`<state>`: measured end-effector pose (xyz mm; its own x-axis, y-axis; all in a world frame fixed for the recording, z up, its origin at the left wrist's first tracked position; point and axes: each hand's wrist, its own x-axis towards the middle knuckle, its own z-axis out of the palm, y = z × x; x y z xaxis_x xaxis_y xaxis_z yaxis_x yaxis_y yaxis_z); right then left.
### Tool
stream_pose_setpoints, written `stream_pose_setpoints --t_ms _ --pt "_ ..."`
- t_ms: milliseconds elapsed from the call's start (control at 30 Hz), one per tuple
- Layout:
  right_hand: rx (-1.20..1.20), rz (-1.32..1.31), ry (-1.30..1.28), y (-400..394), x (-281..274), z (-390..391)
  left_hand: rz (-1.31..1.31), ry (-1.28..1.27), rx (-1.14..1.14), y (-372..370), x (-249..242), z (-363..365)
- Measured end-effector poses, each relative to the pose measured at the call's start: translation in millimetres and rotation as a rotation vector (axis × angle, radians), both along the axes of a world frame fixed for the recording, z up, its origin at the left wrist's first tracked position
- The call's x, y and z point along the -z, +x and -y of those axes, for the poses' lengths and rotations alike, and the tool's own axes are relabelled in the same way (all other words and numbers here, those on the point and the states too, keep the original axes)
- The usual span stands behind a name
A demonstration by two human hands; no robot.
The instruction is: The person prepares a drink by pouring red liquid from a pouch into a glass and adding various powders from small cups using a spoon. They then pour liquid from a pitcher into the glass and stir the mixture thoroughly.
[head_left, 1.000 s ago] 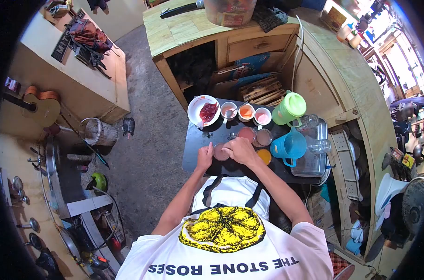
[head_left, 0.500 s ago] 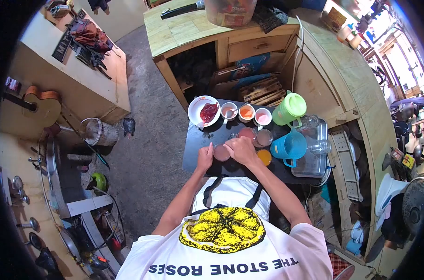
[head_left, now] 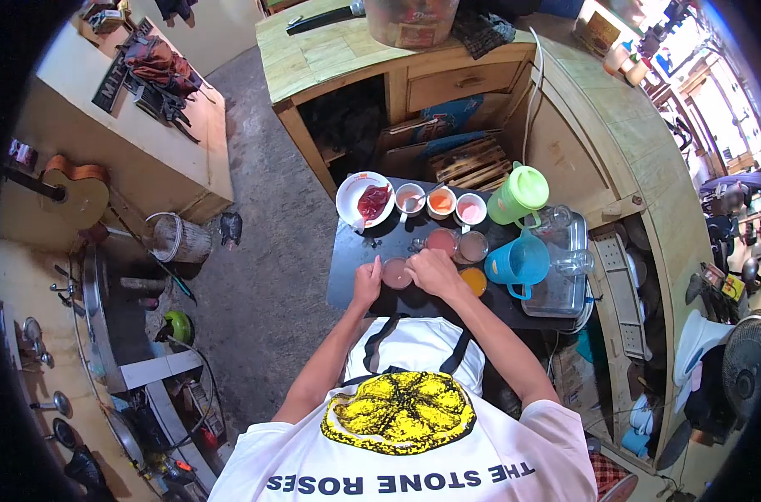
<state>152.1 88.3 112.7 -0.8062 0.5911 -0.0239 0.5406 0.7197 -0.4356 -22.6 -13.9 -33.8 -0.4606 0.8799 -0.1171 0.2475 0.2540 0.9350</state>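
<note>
My left hand (head_left: pixel 367 282) is closed at the left side of a glass (head_left: pixel 397 274) of cloudy mauve drink, thumb up against it; its grip is partly hidden. Over the right rim of that glass, my right hand (head_left: pixel 433 273) has its fingers curled together. Whatever they pinch is hidden from above. Just beyond the right hand are a glass of pink drink (head_left: pixel 441 241) and a glass of greyish-pink drink (head_left: pixel 473 246). A glass of orange drink (head_left: pixel 474 281) stands to its right, near the wrist.
Along the black table's (head_left: pixel 343 268) far side are a white bowl (head_left: pixel 347 199) with a red packet, a cup with a spoon (head_left: pixel 409 199), an orange-filled cup (head_left: pixel 441 201) and a pink-filled cup (head_left: pixel 471 209). A green pitcher (head_left: pixel 522 192), blue pitcher (head_left: pixel 518 263) and metal tray (head_left: pixel 552 303) stand right.
My right hand has shifted very slightly at the rim of the mauve drink's glass. My left hand and the things on the table stay in place.
</note>
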Motion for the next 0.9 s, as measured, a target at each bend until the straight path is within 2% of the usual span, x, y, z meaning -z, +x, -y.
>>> stream_pose_setpoints --t_ms 100,200,400,500,600,700,800,900 --pt "-0.059 -0.114 -0.107 0.9 -3.2 -1.4 0.023 0.029 -0.015 -0.6 10.0 1.0" --pt "0.036 -0.205 -0.035 -1.5 -6.9 -1.6 0.020 0.005 -0.009 -0.4 6.2 1.3" --pt "-0.041 -0.015 -0.020 2.3 3.4 -3.1 0.015 0.010 -0.004 -1.9 9.8 0.9" --pt "-0.018 -0.192 -0.119 2.7 -0.1 -3.3 0.018 0.009 -0.005 -0.7 6.9 -0.1" --pt "0.056 -0.227 -0.021 0.4 -2.5 -2.5 0.000 0.003 -0.003 -0.3 2.8 1.0" --pt "0.042 -0.011 0.009 0.6 0.3 -1.7 0.011 0.016 -0.018 -0.6 11.4 0.9" --pt "-0.063 -0.050 -0.052 2.6 11.3 -1.9 0.026 0.009 -0.011 -1.0 9.2 0.5" --pt "-0.038 -0.207 -0.078 1.3 4.1 -0.8 0.033 0.010 -0.004 -0.1 3.6 0.6"
